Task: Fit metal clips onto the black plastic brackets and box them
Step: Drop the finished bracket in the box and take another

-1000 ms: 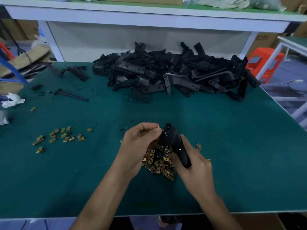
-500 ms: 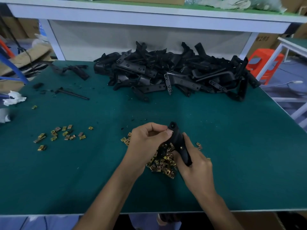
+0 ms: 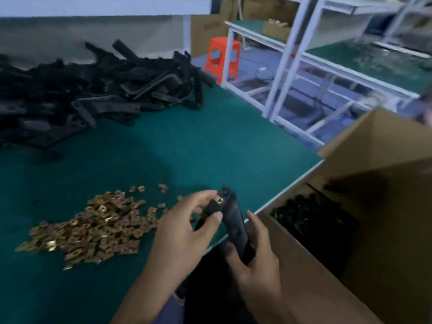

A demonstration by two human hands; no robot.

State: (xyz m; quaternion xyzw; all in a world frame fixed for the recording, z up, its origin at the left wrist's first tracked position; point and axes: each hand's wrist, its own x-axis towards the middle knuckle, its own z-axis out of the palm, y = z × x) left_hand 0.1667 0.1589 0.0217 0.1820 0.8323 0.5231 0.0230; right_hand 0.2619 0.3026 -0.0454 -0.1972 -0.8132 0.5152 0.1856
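bracket with fitted clip pinched in left grip, lower end clasped in right grip.

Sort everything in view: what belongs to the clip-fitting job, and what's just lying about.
Job:
- held bracket, gripped by left hand and right hand
- clip on it
- loose clip pile
- bracket pile
- cardboard box, dark parts inside

Lying about:
- orange stool
- white racks
- cartons at the back

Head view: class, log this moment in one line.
left hand: pinches bracket top | right hand: grips bracket base | clip: on bracket | box: beside table
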